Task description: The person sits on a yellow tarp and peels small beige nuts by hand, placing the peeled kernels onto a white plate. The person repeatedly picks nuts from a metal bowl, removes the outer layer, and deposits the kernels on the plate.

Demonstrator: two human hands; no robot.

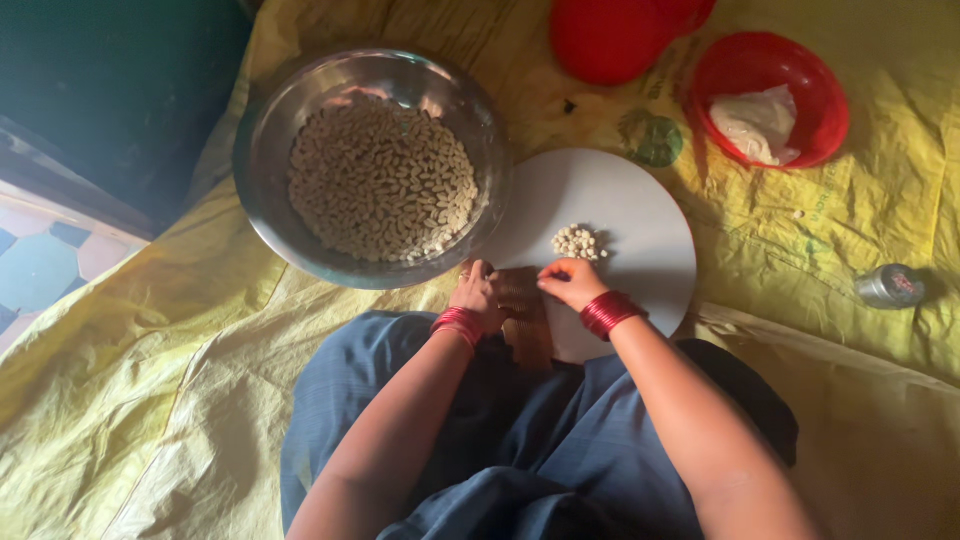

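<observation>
1. Left hand point(477, 293) rests on a brown wooden block point(524, 318), seems to grip its edge.
2. Right hand point(570, 281) pinched shut; contents too small to tell.
3. Small heap of pale nuts point(578, 241) on round white board point(640, 215), 12 o'clock of right hand: little done.
4. Round steel bowl of pale nuts point(380, 180) at 11 o'clock, full: most left.

Yellow sheet point(150, 400) spread over floor, creased, carries everything. Steel bowl point(262, 150) of pale nuts at 11 o'clock. White round board point(640, 215) at centre, touching bowl rim; small nut pile point(579, 241) on it. Red bowl point(825, 95) with white bag at 1 o'clock. Red lid point(605, 40) at 12. Green disc point(652, 138) just beside board. Small metal tin point(890, 286) at 3 o'clock. Tiled floor point(45, 260) shows at 9.
</observation>
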